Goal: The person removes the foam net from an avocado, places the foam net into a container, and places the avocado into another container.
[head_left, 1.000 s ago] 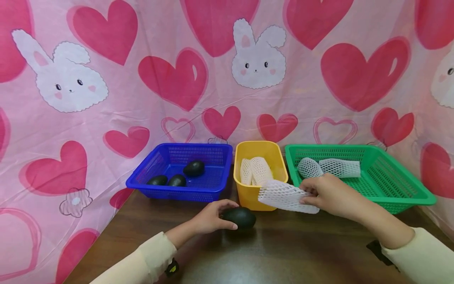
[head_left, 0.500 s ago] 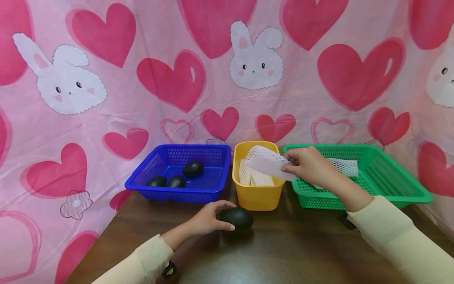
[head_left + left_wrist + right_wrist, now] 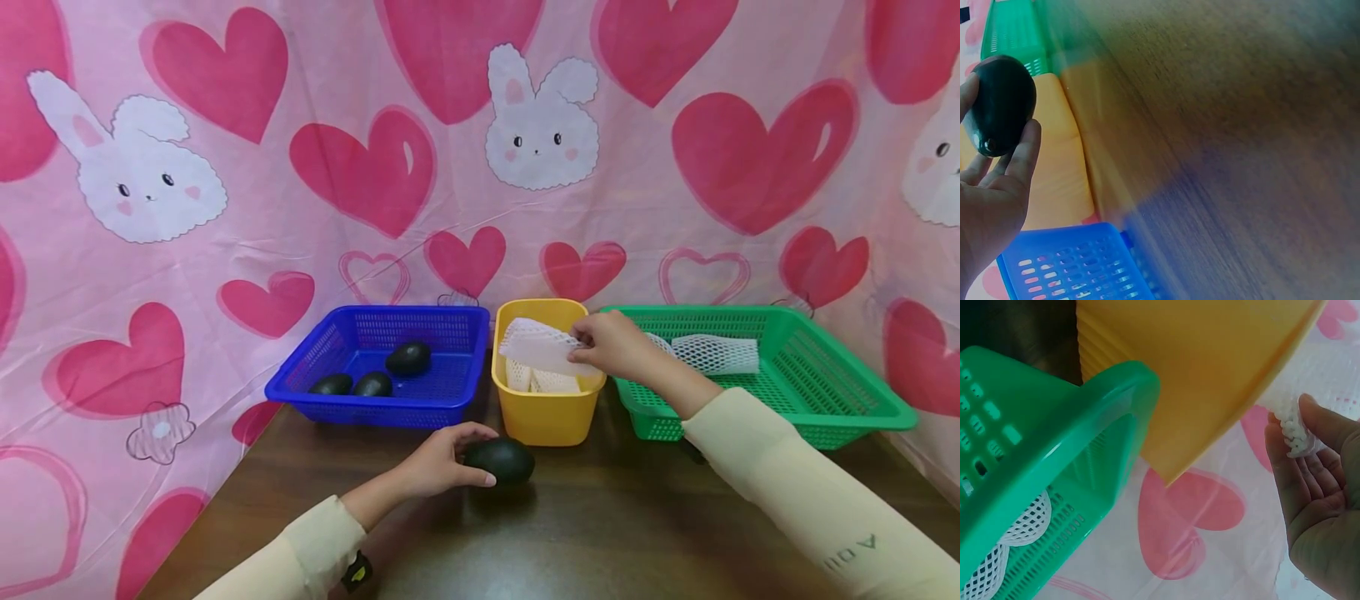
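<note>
Apparently mid-selection, the right hand (image 3: 622,346) pinches foam netting (image 3: 536,343) over the table's (image 3: 585,525) far-edge yellow bin (image 3: 546,422); the left hand (image 3: 448,463) grips an avocado (image 3: 506,461). The next move needs that netting opened.

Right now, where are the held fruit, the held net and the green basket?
Held fruit (image 3: 504,462): head view, its middle.
Held net (image 3: 536,346): head view, its side.
Green basket (image 3: 1072,430): right wrist view, its rim.
</note>
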Demonstrator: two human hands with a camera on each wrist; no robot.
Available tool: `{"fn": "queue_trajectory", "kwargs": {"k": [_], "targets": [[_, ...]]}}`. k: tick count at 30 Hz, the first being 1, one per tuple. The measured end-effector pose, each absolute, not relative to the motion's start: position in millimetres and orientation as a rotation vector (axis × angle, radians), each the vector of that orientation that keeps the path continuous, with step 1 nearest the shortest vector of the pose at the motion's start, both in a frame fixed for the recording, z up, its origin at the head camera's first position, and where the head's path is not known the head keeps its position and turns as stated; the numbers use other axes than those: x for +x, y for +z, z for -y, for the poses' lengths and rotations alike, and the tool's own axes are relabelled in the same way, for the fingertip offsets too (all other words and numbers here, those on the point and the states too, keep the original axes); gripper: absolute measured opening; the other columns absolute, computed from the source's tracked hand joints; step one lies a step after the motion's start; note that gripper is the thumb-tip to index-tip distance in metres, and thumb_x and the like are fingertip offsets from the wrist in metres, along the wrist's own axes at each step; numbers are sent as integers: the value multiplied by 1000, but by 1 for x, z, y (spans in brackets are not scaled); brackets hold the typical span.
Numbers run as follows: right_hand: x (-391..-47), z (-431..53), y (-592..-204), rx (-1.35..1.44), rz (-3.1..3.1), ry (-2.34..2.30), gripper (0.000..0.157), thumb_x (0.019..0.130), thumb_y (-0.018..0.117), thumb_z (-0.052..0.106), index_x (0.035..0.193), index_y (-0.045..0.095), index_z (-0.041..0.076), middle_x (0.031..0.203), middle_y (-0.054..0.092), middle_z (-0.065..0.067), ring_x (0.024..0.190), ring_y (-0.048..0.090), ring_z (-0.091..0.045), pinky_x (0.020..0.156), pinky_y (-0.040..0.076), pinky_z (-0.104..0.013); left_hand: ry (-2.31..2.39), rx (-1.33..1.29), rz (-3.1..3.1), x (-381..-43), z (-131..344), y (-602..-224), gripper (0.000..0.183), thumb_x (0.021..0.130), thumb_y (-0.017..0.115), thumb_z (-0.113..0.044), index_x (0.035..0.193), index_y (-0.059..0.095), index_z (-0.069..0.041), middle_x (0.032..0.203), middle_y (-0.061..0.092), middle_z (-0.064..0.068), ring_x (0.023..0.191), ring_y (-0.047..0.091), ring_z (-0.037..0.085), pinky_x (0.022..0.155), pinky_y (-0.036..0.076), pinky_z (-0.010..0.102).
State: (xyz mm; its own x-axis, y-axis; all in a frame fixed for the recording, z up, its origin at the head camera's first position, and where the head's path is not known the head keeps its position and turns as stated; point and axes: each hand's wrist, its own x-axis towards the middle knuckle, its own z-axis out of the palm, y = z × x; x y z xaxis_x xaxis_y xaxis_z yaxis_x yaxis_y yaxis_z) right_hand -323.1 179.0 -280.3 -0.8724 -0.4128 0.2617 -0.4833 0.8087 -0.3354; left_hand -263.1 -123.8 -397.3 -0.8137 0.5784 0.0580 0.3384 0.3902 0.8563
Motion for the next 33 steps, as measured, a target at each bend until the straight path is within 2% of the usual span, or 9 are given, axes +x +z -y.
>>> {"fn": "queue_trajectory", "kwargs": {"k": [10,16,22,27,33], "targets": [[-337,-169,-286,798,2989,530,18,80,80,14,77,62,10,61,44,-2,63,46,-20,58,44,-29,1398,815,-2392,-263,124,-397,50,79,83,-21,123,61,-13,119,64,0,106,61,16,85,50,30],[-344,-158,-291,876,3074,425,16,80,80,12,76,65,10,62,48,-2,64,48,-20,60,48,-27,1394,820,-2393,-263,124,-396,50,79,83,-21,123,61,-13,118,65,-1,104,61,15,83,51,30],[-349,-147,-299,875,3184,315,18,78,81,11,73,65,12,61,49,-2,64,48,-19,59,46,-26,1382,830,-2397,-265,124,-397,50,79,83,-21,124,61,-13,118,65,-1,104,61,14,83,50,30],[-352,-141,-304,937,3214,205,18,81,76,6,70,63,11,59,41,-1,60,43,-18,57,40,-25,1382,830,-2401,-266,126,-398,50,79,83,-21,123,61,-13,118,65,-1,105,61,14,84,50,30],[-353,-137,-307,933,3260,163,16,87,70,7,73,64,10,61,42,-2,62,44,-17,62,43,-25,1402,828,-2387,-265,127,-398,51,79,83,-21,124,61,-12,119,64,-1,107,60,14,85,50,29]]}}
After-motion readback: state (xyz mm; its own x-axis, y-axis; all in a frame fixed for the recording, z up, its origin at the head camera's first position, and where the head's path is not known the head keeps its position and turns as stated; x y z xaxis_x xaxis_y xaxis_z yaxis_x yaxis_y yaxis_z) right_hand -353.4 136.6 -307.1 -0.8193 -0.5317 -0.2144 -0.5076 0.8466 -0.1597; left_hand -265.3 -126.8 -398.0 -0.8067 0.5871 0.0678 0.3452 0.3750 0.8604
